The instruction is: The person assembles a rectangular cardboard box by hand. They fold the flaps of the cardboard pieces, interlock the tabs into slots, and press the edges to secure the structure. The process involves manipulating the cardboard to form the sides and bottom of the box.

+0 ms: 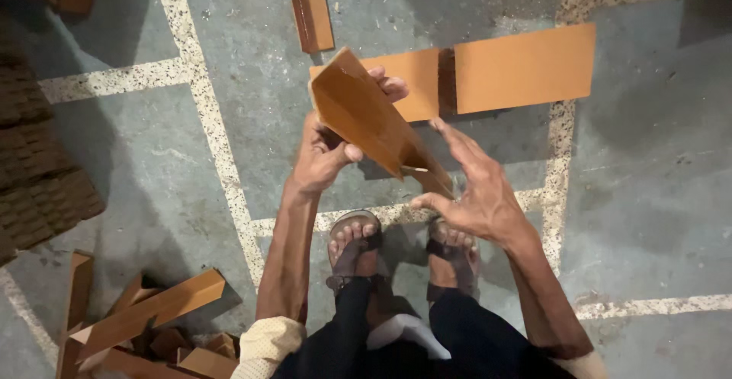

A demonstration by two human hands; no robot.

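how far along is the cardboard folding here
Done, apparently: two flat brown sheets lie side by side on the floor ahead, a folded strip beyond them. In hand: the left hand grips a cardboard piece while the right hand, open, touches its lower end. Left, it seems: a loose pile of angled pieces at lower left.

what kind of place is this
Probably a packaging or cardboard workshop floor. Flat brown cardboard sheets lie on a bare concrete floor, folded pieces are heaped nearby, and the left hand grips another cardboard piece while the right hand touches it.
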